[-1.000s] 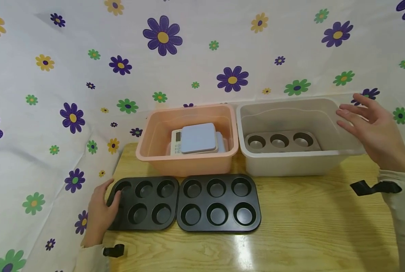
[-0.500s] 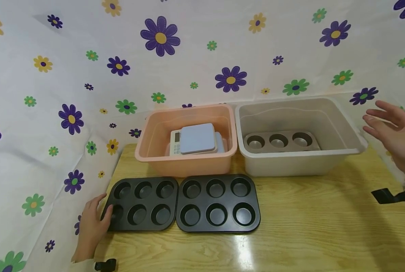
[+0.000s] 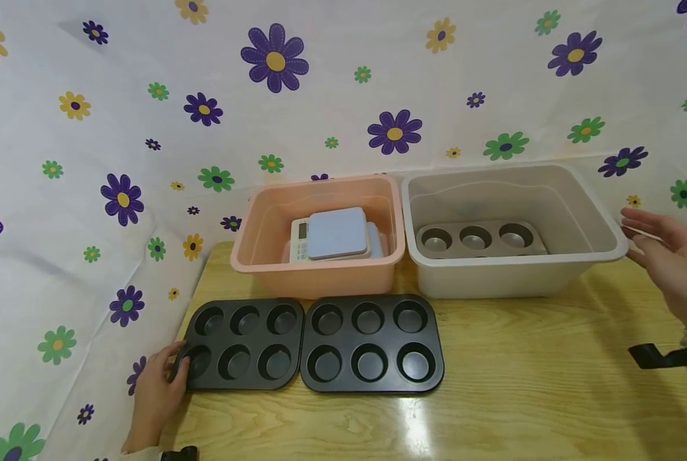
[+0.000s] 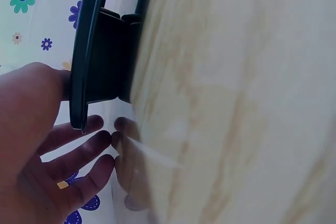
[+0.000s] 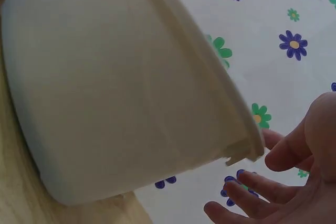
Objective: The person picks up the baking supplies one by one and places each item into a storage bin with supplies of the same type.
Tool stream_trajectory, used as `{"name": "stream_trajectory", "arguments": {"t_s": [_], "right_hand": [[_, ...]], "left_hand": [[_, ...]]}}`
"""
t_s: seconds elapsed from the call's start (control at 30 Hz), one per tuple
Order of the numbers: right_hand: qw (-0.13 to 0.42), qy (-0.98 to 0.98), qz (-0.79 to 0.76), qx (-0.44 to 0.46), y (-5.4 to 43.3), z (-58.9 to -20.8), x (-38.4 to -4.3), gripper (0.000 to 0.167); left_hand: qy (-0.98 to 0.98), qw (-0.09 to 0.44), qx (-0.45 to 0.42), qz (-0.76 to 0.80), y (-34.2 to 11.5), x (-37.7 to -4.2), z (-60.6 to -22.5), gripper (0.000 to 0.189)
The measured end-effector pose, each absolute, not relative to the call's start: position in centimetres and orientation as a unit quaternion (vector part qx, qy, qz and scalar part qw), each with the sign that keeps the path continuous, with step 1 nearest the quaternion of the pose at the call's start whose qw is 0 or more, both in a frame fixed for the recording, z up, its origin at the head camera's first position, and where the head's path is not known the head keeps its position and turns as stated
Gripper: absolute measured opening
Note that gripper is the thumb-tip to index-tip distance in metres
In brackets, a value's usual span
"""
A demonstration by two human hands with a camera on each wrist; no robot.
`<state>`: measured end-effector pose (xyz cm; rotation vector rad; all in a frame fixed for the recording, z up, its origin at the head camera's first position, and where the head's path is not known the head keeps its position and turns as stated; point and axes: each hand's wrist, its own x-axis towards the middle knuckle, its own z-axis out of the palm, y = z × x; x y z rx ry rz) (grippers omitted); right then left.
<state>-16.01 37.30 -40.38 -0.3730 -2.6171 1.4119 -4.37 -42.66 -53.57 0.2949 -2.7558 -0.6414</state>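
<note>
My left hand (image 3: 157,389) is at the left end of a black muffin pan (image 3: 255,376). Its thumb lies over the rim, and its loosely bent fingers reach past the outer edge, close to the tabletop in the left wrist view. A second black muffin pan (image 3: 390,339) lies flat against the first one's right side. At the far right, my right hand (image 3: 674,269) is beside the right rim corner of a beige plastic bin (image 3: 493,280), fingers relaxed and spread. Whether it touches the rim is unclear. Inside that bin sits a brown muffin pan (image 3: 495,238).
A peach plastic bin (image 3: 326,279) stands left of the beige one, behind the black pans. It holds kitchen scales (image 3: 337,234), one on top of another. The wooden table (image 3: 527,378) is bordered at the back and left by a flowered cloth (image 3: 326,89).
My left hand has slid toward me along the pan's left end. My right hand moved from above the beige bin out to the right, then down beside its rim corner.
</note>
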Motion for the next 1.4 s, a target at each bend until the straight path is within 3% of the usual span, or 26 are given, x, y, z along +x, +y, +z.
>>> {"name": "stream_trajectory", "arguments": {"t_s": [0.2, 0.37, 0.63, 0.77, 1.0, 1.4], "right_hand": [[0.089, -0.892, 0.431, -0.107, 37.0, -42.2, -15.1, 0.054], [0.101, -0.898, 0.422, -0.079, 37.1, -43.9, -14.2, 0.063], [0.123, -0.865, 0.484, 0.039, 37.9, -46.8, -14.0, 0.111], [0.135, -0.849, 0.510, 0.040, 37.6, -47.4, -14.5, 0.123], [0.157, -0.839, 0.521, 0.024, 36.5, -47.9, -15.0, 0.125], [0.160, -0.829, 0.535, 0.025, 36.0, -48.5, -15.4, 0.123]], "left_hand": [[-0.955, 0.173, 0.078, -0.230, -42.9, -4.8, -54.3, 0.037], [-0.949, 0.177, 0.078, -0.249, -42.8, -5.1, -54.9, 0.038], [-0.944, 0.181, 0.089, -0.263, -42.3, -5.4, -55.0, 0.038], [-0.943, 0.187, 0.089, -0.260, -42.1, -5.4, -55.0, 0.038], [-0.938, 0.195, 0.103, -0.268, -42.3, -5.4, -55.2, 0.039], [-0.921, 0.128, 0.161, -0.330, -43.1, -5.1, -53.9, 0.041]]}}
